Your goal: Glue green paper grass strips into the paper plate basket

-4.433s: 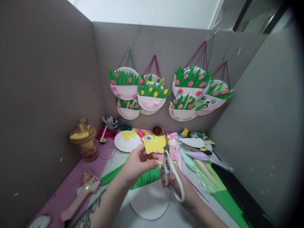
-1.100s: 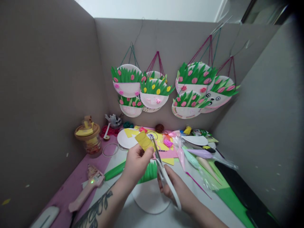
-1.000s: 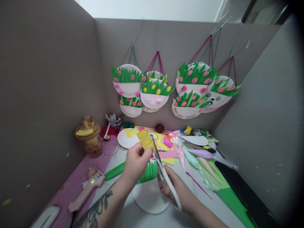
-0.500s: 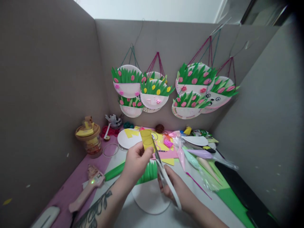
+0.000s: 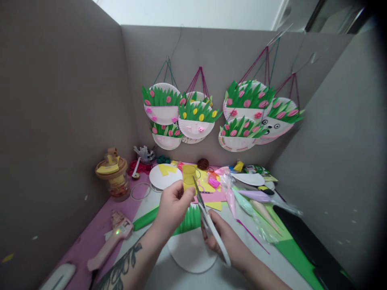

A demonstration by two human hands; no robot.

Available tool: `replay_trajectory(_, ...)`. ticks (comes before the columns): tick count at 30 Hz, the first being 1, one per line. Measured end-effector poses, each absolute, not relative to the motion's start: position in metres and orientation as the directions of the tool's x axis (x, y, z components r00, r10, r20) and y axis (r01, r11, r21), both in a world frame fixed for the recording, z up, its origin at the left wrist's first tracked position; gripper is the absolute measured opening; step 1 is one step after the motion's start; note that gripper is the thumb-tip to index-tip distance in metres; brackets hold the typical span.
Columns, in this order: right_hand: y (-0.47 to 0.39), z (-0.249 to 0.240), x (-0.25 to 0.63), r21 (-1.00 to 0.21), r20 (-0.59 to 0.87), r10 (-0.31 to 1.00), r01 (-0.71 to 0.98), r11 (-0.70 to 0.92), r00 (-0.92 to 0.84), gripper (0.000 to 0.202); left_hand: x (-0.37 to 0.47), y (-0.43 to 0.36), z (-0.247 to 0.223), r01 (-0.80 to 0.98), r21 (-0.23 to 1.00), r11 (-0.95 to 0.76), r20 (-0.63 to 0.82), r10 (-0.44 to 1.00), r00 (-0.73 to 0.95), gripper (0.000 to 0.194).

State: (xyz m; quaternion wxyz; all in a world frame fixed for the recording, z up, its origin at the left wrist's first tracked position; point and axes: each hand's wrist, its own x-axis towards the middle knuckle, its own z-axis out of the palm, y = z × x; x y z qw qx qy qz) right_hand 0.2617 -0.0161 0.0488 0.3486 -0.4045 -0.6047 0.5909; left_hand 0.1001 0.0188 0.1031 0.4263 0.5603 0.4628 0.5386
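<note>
My left hand (image 5: 175,203) pinches a small piece of yellow paper (image 5: 189,175) with rounded outlines drawn on it. In my right hand (image 5: 222,237) is a pair of scissors (image 5: 207,219) with white handles, its blades pointing up at the right edge of the yellow paper. Whether the blades touch the paper I cannot tell. Below both hands lies a white paper plate piece (image 5: 192,251) with green paper grass (image 5: 190,220) along its upper part.
A pink glue gun (image 5: 110,241) with a lit green light lies at left, near a lidded jar (image 5: 112,179). Piping bags (image 5: 244,201) and a black tray-like object (image 5: 305,233) are at right. Finished hanging plate baskets (image 5: 196,125) hang on the back wall.
The yellow paper has turned slightly and shifted a little right towards the scissor blades. My right hand and the scissors stay nearly where they were.
</note>
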Motion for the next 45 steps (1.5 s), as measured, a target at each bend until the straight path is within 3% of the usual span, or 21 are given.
replay_trajectory(17, -0.016, 0.043, 0.261, -0.994, -0.029, 0.923, 0.106, 0.013, -0.383, 0.027, 0.105, 0.019, 0.095, 0.041, 0.980, -0.192, 0.191, 0.981, 0.029, 0.026)
replay_trajectory(30, -0.015, 0.049, 0.261, -0.989, -0.020, 0.918, 0.141, 0.039, -0.396, 0.049, 0.103, 0.019, 0.100, 0.056, 0.980, -0.189, 0.188, 0.982, 0.025, 0.024)
replay_trajectory(45, -0.015, 0.055, 0.261, -0.988, -0.039, 0.920, 0.150, 0.023, -0.391, 0.058, 0.101, 0.018, 0.104, 0.069, 0.976, -0.204, 0.203, 0.979, 0.020, 0.025)
